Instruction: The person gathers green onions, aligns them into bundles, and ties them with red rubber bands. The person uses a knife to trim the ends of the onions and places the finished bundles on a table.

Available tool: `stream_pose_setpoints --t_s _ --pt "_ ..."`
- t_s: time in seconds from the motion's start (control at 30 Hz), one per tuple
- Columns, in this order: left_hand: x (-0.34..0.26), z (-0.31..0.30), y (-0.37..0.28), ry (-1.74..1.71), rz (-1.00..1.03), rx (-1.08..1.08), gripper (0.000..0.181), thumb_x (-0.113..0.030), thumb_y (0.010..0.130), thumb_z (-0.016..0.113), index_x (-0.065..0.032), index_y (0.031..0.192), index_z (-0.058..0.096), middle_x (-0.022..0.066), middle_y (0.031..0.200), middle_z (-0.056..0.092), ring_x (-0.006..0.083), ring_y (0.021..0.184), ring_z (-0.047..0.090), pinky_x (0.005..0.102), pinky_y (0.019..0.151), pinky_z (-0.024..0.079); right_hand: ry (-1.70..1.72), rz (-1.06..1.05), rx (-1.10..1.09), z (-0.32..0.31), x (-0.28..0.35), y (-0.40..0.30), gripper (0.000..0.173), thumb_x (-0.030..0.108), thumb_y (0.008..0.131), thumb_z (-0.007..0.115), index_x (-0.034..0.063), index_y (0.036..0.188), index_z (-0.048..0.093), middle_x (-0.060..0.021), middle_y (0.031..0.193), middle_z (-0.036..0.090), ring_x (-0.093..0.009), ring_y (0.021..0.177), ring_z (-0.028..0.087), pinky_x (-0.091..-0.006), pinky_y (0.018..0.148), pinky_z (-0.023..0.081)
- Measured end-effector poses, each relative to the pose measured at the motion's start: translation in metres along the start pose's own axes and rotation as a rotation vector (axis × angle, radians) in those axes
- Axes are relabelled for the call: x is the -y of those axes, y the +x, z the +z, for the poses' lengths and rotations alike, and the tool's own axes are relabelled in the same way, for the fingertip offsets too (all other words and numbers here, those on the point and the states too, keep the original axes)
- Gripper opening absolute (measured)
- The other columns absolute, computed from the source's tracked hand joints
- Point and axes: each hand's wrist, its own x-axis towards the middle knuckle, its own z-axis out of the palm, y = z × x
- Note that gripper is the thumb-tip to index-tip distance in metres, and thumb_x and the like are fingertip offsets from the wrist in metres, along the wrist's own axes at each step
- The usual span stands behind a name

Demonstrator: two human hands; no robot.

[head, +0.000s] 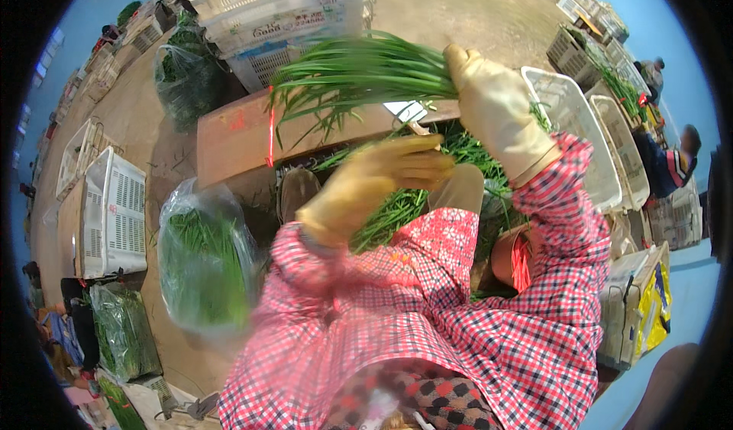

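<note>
A bunch of long green leaves, probably garlic chives (366,69), is held by its stem ends in my right hand (498,109), which wears a pale rubber glove. The leaf tips spread leftward above a wooden board (235,138). A thin red tie (270,126) hangs across that board near the tips. My left hand (372,184), in a yellow glove, is blurred over my lap with fingers stretched out and nothing visible in it. Below it, loose chives (395,215) lie between my knees. A flat object with a white face (405,110) rests on the board.
Stacked white plastic crates (292,23) stand beyond the board. A clear bag of greens (206,258) sits at left, a white crate (114,212) farther out. At right are an open white crate (572,138) and a pot with red ties (518,261). Another person (667,161) is at far right.
</note>
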Motion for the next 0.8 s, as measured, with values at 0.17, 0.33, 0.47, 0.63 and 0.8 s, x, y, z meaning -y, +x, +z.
stream_pose_setpoints --t_s 0.17,0.33,0.47,0.63,0.8 --pt "0.019 0.001 0.056 -0.342 0.163 -0.325 0.070 -0.052 0.091 0.065 -0.0017 0.137 0.049 0.0166 0.132 0.058 0.0283 0.122 0.056 0.0441 0.107 0.043 -0.323 -0.008 -0.140 0.033 0.047 -0.005 0.047 0.008 0.078 0.061 -0.0015 0.124 0.059 -0.0066 0.081 0.059 -0.020 0.070 0.060 -0.0308 0.057 0.049" --pt "0.005 -0.040 0.048 -0.409 0.323 -0.506 0.048 -0.042 0.093 0.067 -0.0030 0.121 0.059 0.0114 0.128 0.062 0.0246 0.119 0.058 0.0423 0.106 0.045 -0.268 -0.095 -0.219 0.046 0.081 -0.011 0.044 0.007 0.081 0.060 -0.0016 0.124 0.059 -0.0074 0.082 0.060 -0.019 0.067 0.059 -0.0309 0.055 0.047" --pt "-0.013 -0.089 0.014 -0.437 0.430 -0.521 0.041 -0.032 0.096 0.063 0.0003 0.122 0.060 0.0134 0.125 0.064 0.0262 0.119 0.060 0.0430 0.109 0.044 -0.106 -0.120 -0.175 0.051 0.111 -0.018 0.044 0.008 0.081 0.058 -0.0023 0.124 0.059 -0.0076 0.082 0.060 -0.020 0.066 0.059 -0.0311 0.055 0.048" --pt "-0.026 -0.093 0.001 -0.533 0.509 -0.516 0.033 -0.020 0.096 0.062 -0.0026 0.124 0.060 0.0085 0.095 0.071 0.0237 0.089 0.067 0.0385 0.089 0.056 0.020 -0.098 -0.261 0.058 0.128 -0.029 0.042 0.007 0.079 0.059 -0.0056 0.119 0.061 -0.0092 0.081 0.063 -0.019 0.062 0.059 -0.0313 0.049 0.046" --pt "-0.029 -0.082 -0.009 -0.071 0.501 -0.878 0.040 -0.024 0.095 0.067 0.0035 0.123 0.056 0.0010 0.076 0.059 0.0131 0.068 0.058 0.0295 0.070 0.053 0.105 -0.071 -0.176 0.065 0.133 -0.055 0.057 0.013 0.081 0.059 -0.0038 0.135 0.052 -0.0073 0.094 0.065 -0.017 0.073 0.061 -0.0285 0.058 0.049"
